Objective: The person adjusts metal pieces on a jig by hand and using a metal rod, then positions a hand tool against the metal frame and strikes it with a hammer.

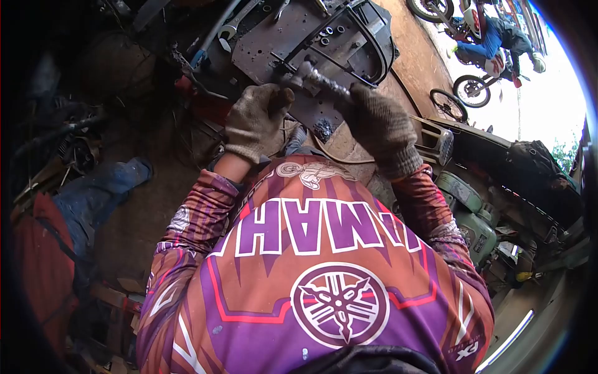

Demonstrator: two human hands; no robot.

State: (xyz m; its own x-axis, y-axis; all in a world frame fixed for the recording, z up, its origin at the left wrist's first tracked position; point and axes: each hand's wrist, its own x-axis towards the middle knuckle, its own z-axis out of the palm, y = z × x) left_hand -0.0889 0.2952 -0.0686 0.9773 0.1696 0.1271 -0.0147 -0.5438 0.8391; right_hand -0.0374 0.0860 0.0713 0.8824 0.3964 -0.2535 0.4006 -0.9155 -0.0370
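My right hand, in a dirty knitted glove, is wrapped round one end of a shiny, rough-surfaced metal tool. The tool looks like a hammer, its thicker far end blurred over a dark steel plate. My left hand, gloved too, is curled closed beside that far end, with a gap between them. Whatever its fingers may hold is hidden. On the plate beyond both hands lies a welded frame of bent dark rod. Several metal rings sit within and beside this frame.
A wrench and other hand tools lie at the plate's far left. A green machine stands by my right arm. Blue cloth is at left. Outside at upper right, a helmeted person is by motorcycles, near a wheel.
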